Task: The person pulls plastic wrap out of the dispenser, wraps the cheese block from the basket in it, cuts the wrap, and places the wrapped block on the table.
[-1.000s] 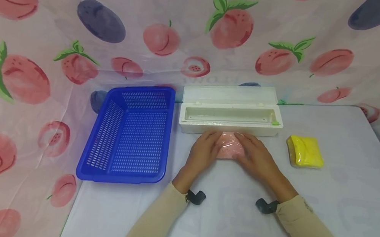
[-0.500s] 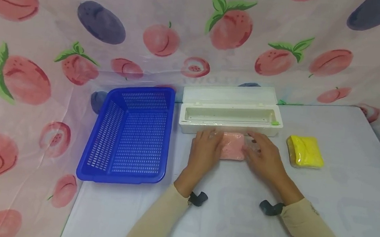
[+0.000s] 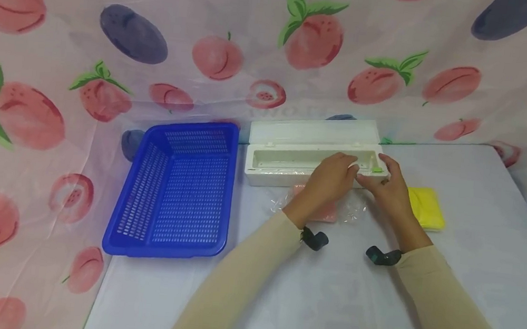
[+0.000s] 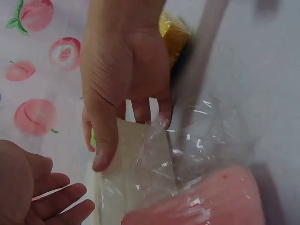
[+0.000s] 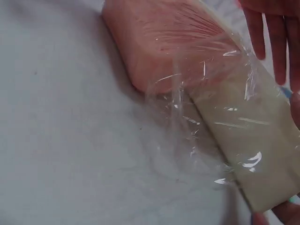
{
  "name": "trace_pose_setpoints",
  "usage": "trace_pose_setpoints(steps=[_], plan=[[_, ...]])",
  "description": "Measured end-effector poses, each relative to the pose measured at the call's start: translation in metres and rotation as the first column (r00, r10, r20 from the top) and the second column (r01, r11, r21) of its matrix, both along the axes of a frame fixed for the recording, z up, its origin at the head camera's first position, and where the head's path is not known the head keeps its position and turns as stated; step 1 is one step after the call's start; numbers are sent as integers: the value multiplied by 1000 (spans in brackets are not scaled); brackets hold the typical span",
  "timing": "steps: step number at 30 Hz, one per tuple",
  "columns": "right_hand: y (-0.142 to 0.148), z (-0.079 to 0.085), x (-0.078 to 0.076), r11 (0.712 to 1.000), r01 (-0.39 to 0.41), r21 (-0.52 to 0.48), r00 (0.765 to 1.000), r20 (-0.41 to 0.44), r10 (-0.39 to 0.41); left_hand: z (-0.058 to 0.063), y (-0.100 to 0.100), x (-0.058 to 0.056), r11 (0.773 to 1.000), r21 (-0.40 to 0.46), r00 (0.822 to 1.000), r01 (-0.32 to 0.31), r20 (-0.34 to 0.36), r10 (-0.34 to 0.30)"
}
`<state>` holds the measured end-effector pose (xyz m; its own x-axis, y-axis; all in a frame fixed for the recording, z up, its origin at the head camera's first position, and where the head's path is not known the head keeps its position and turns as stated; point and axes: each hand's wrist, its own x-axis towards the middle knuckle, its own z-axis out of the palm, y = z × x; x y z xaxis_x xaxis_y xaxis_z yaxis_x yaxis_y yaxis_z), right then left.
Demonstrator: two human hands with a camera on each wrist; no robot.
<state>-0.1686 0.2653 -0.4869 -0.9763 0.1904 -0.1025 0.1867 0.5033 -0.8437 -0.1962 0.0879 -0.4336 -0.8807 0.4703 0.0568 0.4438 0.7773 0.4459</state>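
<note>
My right hand (image 3: 393, 194) grips the right end of a white cling film dispenser (image 3: 271, 179), with its thumb and fingers at opposite sides of the box. Close to that hand is a small green slider (image 3: 377, 170). My left hand (image 3: 331, 179) hovers over the box's open trough, its fingers loosely extended and holding nothing in the left wrist view. In front of the dispenser lies a pink block (image 4: 220, 201) in clear film (image 5: 187, 117), whose loose ends spread out on both sides. My left forearm partly covers the block in the head view.
A blue plastic basket (image 3: 228, 203) stands to the left of the dispenser. Beyond my right hand lies a yellow wrapped block (image 3: 426, 207). The dispenser's lid (image 3: 314, 131) stands raised against the fruit-print cloth (image 3: 264, 53) at the back of the white table (image 3: 326, 308).
Both hands have let go of the pink block and moved forward to the dispenser. The left went right over the trough; the right took hold of the box's right end.
</note>
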Motion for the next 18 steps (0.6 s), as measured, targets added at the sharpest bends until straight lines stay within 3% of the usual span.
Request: trace_pose_setpoints(steps=[3,7,13,18], plan=[[3,-8,-5,999,-1,-43,999,32,2,-1,16,-12,1000,8,998,29,61,-30],[6,-14,-6,999,16,31,1000,-1,-16,-7,31,-21,999,37,991,-1,131,-4],[6,-15,-5,995,21,95,1000,-18,-19,-10,41,-21,983,56,968,-176,191,162],[5,-18,-4,992,41,116,997,-69,-33,-9,50,-19,957,-11,938,-290,196,287]])
